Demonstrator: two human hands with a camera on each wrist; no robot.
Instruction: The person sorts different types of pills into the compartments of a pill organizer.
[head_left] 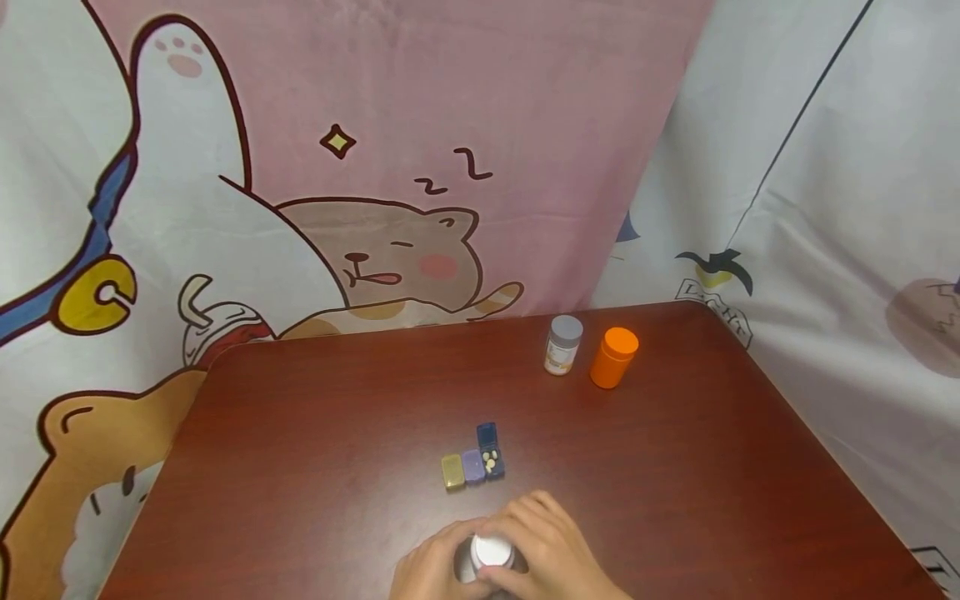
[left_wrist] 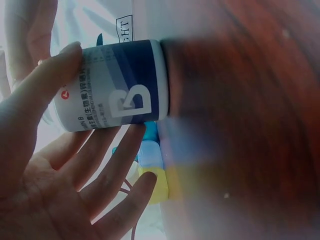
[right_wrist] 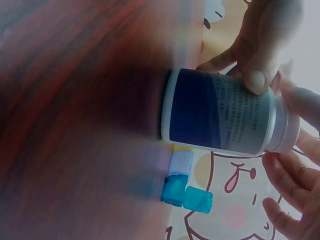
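A white pill bottle (left_wrist: 115, 87) with a blue and grey label stands upright at the table's near side, its base seemingly on the wood. My left hand (head_left: 431, 564) grips the bottle's body between thumb and fingers. On the white cap (head_left: 492, 551), the fingers and thumb of my right hand (head_left: 553, 546) hold from the right side. Just beyond both hands lies a small pill box (head_left: 472, 467) with yellow, purple and blue compartments. Its blue lid (head_left: 487, 434) is raised, and several pale tablets (head_left: 490, 461) sit in that compartment. The yellow and purple lids are down.
At the back right of the brown table (head_left: 315, 425) stand a white bottle with a grey lid (head_left: 562, 345) and an orange bottle (head_left: 613, 358), both upright. A printed cloth (head_left: 555, 125) hangs behind the table and along its sides.
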